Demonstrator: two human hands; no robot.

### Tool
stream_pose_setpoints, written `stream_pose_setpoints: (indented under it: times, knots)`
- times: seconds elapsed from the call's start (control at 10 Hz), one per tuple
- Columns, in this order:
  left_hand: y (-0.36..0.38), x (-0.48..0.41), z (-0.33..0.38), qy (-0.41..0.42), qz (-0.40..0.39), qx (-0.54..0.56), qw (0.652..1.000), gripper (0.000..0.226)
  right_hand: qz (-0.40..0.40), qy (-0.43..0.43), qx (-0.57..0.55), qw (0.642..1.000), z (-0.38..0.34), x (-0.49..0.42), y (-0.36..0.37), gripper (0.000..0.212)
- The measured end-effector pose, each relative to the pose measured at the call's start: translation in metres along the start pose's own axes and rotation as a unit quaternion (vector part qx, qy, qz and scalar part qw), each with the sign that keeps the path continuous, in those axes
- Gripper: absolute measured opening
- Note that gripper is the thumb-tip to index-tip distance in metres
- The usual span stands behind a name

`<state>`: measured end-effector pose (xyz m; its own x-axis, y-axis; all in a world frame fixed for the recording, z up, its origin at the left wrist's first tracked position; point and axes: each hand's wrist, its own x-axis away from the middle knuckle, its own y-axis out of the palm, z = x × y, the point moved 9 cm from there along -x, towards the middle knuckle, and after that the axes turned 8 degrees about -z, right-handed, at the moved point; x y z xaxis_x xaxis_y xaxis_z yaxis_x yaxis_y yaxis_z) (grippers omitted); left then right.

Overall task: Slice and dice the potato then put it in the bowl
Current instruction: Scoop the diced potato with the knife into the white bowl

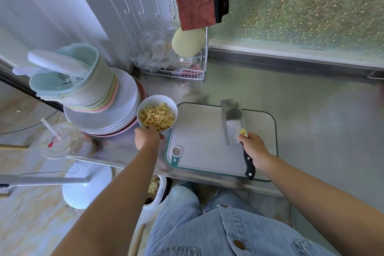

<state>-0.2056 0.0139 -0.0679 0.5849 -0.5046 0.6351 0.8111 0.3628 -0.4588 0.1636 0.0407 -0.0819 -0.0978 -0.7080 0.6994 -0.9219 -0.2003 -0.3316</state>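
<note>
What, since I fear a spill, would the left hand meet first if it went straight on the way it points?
The bowl of diced potato: the left hand already grips its near rim.

Location: a home kitchen. Indicators: steel desk (291, 110), cutting board (199, 143), cleaver (233, 124), stacked plates (116, 118), wire rack (176, 71) with hooks, hanging cloth (196, 6).

A: State of left hand (148, 138)?
B: Just off the cutting board's (199, 131) left edge, back up, fingers curled on the near rim of the bowl (158, 97). Forearm bare, stretched forward.
A: And right hand (252, 147)?
B: Over the board's near right part, wrapped round the black handle of the cleaver (233, 124), one fingertip up by the blade. Arm bare too, crossing the board's near edge.
A: Hands touching?
B: No, well apart.
</note>
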Motion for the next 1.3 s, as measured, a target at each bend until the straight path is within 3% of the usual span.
stream_pose_setpoints:
  times: [0.2,0.3,0.4,0.5,0.6,0.7,0.9,1.3]
  knots:
    - [0.016,-0.003,-0.012,-0.032,-0.065,0.030,0.997,0.032,0.001,-0.001,0.008,1.000,0.002,-0.002,0.000,0.033]
    - [0.011,0.008,-0.012,-0.046,-0.037,0.027,0.998,0.053,0.002,-0.011,0.016,1.000,0.001,-0.004,-0.001,0.035]
    - [0.001,0.032,-0.006,-0.044,0.037,0.001,0.998,0.051,0.006,-0.023,0.005,1.000,0.003,-0.007,-0.006,0.037]
    - [0.012,0.054,0.009,0.021,0.040,-0.045,0.998,0.037,0.017,-0.028,-0.021,0.999,0.007,-0.006,-0.017,0.032]
    - [0.060,0.062,0.027,0.133,-0.083,-0.157,0.975,0.018,0.054,-0.044,-0.049,0.996,0.006,0.002,-0.041,0.021]
    - [0.113,0.079,0.040,0.229,-0.192,-0.294,0.908,0.014,0.105,-0.046,-0.088,0.990,0.017,0.009,-0.081,0.007]
    - [0.164,0.101,0.068,0.305,-0.207,-0.410,0.835,0.026,0.184,-0.011,-0.038,0.982,0.065,0.026,-0.157,0.041]
    - [0.184,0.095,0.086,0.308,-0.208,-0.450,0.812,0.029,0.184,0.044,0.176,0.966,0.099,0.019,-0.175,0.045]
